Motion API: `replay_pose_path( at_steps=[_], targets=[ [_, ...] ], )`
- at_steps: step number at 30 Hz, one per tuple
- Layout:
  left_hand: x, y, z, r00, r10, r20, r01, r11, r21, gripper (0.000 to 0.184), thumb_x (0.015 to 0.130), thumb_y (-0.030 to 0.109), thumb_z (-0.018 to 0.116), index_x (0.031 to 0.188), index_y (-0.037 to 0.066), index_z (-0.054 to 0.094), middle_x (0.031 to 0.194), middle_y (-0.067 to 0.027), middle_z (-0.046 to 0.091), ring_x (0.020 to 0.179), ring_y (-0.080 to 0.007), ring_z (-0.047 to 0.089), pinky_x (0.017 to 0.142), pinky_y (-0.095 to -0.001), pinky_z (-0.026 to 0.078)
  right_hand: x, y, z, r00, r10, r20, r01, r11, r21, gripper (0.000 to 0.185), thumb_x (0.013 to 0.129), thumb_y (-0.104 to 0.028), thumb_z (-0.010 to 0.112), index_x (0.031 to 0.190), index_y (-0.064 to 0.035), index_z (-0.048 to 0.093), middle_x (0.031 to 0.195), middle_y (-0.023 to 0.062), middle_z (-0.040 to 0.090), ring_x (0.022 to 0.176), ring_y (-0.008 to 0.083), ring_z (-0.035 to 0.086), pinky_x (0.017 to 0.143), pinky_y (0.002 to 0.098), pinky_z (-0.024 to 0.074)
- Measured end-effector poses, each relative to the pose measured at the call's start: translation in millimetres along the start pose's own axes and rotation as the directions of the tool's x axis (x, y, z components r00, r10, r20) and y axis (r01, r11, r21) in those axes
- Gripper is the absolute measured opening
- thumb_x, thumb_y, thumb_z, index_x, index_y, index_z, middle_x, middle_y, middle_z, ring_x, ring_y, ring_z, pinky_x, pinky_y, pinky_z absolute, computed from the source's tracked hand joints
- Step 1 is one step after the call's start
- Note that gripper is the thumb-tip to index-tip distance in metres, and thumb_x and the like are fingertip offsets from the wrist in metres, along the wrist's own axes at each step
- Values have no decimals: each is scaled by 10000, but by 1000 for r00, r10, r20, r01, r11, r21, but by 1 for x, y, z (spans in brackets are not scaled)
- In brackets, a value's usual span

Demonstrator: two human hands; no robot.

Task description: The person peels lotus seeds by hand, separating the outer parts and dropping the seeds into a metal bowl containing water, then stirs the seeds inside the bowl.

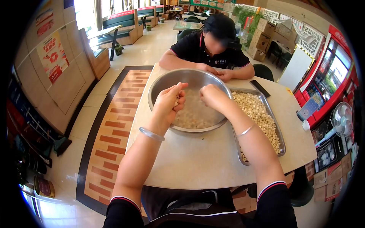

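Pale pieces (177, 101) sit in the curled left hand (170, 102), above the metal bowl (190, 76); more lie inside. The right hand (213, 98), fingers bent in, hangs over the bowl, its grasp hidden. Right of the bowl, a filled tray (282, 145) rests on the desk (190, 163).

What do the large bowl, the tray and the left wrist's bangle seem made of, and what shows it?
Bowl: metal, probably stainless steel, smooth and shiny, with bright reflections along its rim.
Tray: likely similar metal, given its silvery-grey rim.
Bangle: pale, glossy and smooth; perhaps stone or glass, hard to tell.
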State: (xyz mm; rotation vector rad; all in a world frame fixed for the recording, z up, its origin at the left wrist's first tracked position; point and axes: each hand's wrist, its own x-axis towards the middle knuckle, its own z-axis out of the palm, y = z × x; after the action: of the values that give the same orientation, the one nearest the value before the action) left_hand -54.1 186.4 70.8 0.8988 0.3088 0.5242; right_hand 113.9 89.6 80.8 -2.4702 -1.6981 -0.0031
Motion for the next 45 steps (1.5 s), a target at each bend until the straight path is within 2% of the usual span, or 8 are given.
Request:
replay_pose_path(
  at_steps=[6, 12, 18, 27, 29, 34, 39, 45],
  targets=[
    [-7, 7, 5, 998, -28, 51, 27, 1000, 14, 326, 986, 225, 551, 1161, -50, 545, 757, 5, 476, 565, -45, 369, 428, -185, 234, 6, -12, 3, 886, -191, 422, 65, 953, 295, 225, 784, -1, 588, 966, 18, 718, 823, 183, 692, 730, 238, 701, 626, 348, 542],
    [-6, 7, 3, 995, -55, 77, 59, 997, -48, 325, 985, 239, 546, 1117, -56, 574, 738, -4, 482, 561, -62, 397, 423, -200, 242, 1, 12, -2, 909, -165, 383, -39, 881, 471, 305, 751, -17, 630, 1045, 16, 703, 838, 132, 706, 719, 179, 696, 663, 316, 546],
    [-8, 10, 6, 993, -81, 81, 87, 994, -67, 284, 924, 132, 513, 1123, -66, 549, 765, -34, 526, 563, -85, 438, 417, -199, 272, -12, -6, -2, 856, -170, 489, 218, 975, -43, 289, 730, -11, 639, 1010, 20, 706, 790, 157, 701, 684, 204, 692, 653, 307, 550],
    [-5, 11, 4, 984, -141, 110, 155, 978, -138, 278, 881, 49, 485, 1134, -67, 482, 830, -103, 556, 589, -108, 458, 418, -203, 289, -36, 23, -33, 999, -33, -24, 41, 815, 577, 212, 845, -2, 554, 998, 21, 699, 869, 150, 707, 748, 187, 699, 693, 283, 555],
    [-5, 9, 3, 985, -137, 106, 150, 981, -127, 262, 884, 32, 482, 1126, -71, 481, 849, -113, 566, 594, -107, 455, 419, -204, 293, -57, 49, -48, 967, 12, -255, 126, 845, 519, 228, 845, 0, 541, 1010, 15, 697, 982, 149, 700, 787, 199, 703, 724, 285, 551],
    [-7, 12, 5, 981, -134, 138, 145, 987, -74, 271, 926, 50, 494, 1162, -84, 495, 886, -124, 587, 598, -95, 452, 420, -201, 290, -115, 71, -45, 904, 124, -409, -211, 962, -175, 215, 826, -127, 613, 1000, -80, 731, 1116, 155, 671, 937, 314, 666, 845, 361, 525],
    [-8, 10, 5, 960, -150, 235, 150, 988, 20, 299, 987, 176, 500, 1139, -76, 553, 832, -74, 573, 592, -83, 454, 419, -197, 286, -103, -13, -50, 890, 108, -444, 149, 850, 505, 193, 873, -110, 640, 1033, -28, 710, 1109, 83, 685, 887, 152, 664, 694, 260, 520],
    [-13, 12, 8, 952, -192, 239, 189, 981, 34, 365, 1013, 300, 482, 1043, -43, 605, 760, -29, 538, 561, -78, 461, 406, -193, 280, -54, -54, 1, 658, 56, -751, 386, 831, 401, 211, 845, -89, 653, 1042, -18, 676, 1056, 85, 660, 910, 217, 658, 750, 304, 539]
  ],
)
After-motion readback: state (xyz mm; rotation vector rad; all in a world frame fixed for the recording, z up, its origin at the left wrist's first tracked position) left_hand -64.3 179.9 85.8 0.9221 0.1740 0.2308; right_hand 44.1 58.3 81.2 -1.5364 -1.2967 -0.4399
